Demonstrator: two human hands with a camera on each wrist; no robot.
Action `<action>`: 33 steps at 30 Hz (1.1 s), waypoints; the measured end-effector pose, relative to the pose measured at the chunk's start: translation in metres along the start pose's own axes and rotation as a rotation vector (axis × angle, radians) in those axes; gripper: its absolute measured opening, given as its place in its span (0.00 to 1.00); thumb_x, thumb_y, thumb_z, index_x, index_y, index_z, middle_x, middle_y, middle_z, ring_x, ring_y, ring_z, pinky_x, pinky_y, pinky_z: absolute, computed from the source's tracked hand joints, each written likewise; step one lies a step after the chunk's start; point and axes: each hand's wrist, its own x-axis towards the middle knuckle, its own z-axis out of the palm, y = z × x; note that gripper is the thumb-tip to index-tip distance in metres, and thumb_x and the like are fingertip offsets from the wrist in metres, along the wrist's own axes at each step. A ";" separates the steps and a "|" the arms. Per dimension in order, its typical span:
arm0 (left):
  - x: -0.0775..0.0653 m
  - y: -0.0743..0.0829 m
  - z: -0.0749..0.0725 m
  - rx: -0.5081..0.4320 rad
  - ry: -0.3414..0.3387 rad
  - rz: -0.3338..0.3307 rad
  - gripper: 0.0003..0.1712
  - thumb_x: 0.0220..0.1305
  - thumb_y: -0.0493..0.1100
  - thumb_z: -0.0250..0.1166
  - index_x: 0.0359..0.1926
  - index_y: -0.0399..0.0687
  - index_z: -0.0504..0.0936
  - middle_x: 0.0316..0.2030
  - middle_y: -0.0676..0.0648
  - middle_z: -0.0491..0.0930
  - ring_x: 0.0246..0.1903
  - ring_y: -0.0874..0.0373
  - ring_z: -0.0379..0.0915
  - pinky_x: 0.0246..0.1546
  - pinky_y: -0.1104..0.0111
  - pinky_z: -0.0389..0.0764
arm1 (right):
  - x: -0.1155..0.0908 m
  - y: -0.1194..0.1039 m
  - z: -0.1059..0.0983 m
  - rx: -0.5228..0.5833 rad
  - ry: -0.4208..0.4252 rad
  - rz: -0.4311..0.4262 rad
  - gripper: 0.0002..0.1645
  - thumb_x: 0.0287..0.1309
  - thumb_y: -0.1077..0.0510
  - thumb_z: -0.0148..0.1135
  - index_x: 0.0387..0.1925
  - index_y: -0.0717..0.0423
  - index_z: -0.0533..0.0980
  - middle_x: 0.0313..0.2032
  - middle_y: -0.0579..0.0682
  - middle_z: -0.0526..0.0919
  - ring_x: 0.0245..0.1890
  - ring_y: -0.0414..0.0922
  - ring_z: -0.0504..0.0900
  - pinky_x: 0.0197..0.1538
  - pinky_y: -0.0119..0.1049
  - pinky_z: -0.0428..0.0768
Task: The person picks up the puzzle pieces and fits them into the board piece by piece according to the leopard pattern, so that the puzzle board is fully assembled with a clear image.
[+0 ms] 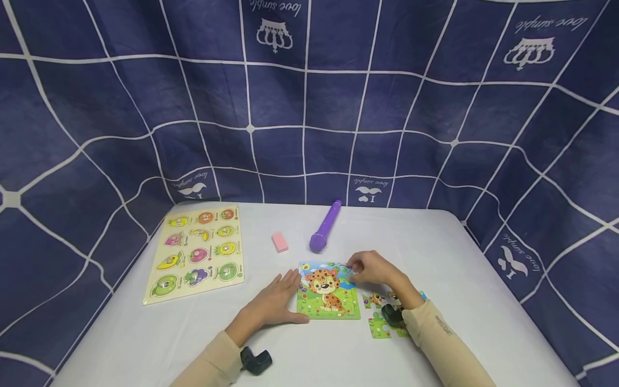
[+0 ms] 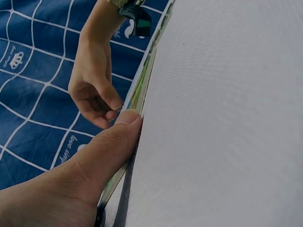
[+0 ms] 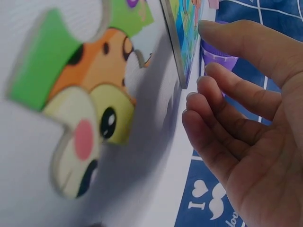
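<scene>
A square leopard picture puzzle (image 1: 329,293) lies flat on the white table, a spotted leopard cub on grass and blue sky. My left hand (image 1: 272,302) rests along its left side with fingers extended, the thumb (image 2: 120,130) against the lower edge. Over the upper right corner is my right hand (image 1: 376,267). In the right wrist view its thumb (image 3: 236,35) and bent fingers stand apart, and no piece shows between them. Loose jigsaw pieces (image 1: 379,326) lie right of the puzzle, partly hidden under the right wrist; one large piece (image 3: 87,99) shows an animal's face.
Beyond the puzzle lie a purple toy microphone (image 1: 326,228) and a pink block (image 1: 279,242). A wooden fruit peg board (image 1: 195,255) occupies the left side of the white table (image 1: 309,357). Blue checked cloth (image 1: 338,102) hangs around the back and sides.
</scene>
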 end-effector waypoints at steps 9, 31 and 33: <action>-0.001 -0.002 0.002 -0.014 0.000 -0.001 0.67 0.48 0.79 0.61 0.74 0.38 0.53 0.76 0.40 0.48 0.76 0.46 0.45 0.76 0.52 0.51 | -0.018 0.003 -0.002 0.004 -0.009 0.037 0.20 0.44 0.57 0.75 0.41 0.59 0.81 0.30 0.45 0.81 0.31 0.38 0.75 0.35 0.28 0.78; 0.000 -0.001 0.001 -0.008 0.004 0.005 0.67 0.48 0.79 0.60 0.74 0.37 0.53 0.76 0.39 0.49 0.76 0.46 0.45 0.76 0.51 0.51 | -0.067 0.017 -0.002 -0.007 -0.033 0.124 0.23 0.41 0.55 0.79 0.42 0.55 0.81 0.32 0.43 0.78 0.34 0.41 0.73 0.35 0.28 0.74; 0.000 -0.001 0.000 -0.011 0.002 0.005 0.67 0.48 0.79 0.60 0.74 0.37 0.53 0.76 0.39 0.48 0.76 0.46 0.45 0.76 0.51 0.51 | -0.069 0.019 -0.002 0.001 -0.038 0.132 0.23 0.41 0.56 0.79 0.42 0.55 0.81 0.32 0.44 0.78 0.34 0.41 0.73 0.35 0.28 0.73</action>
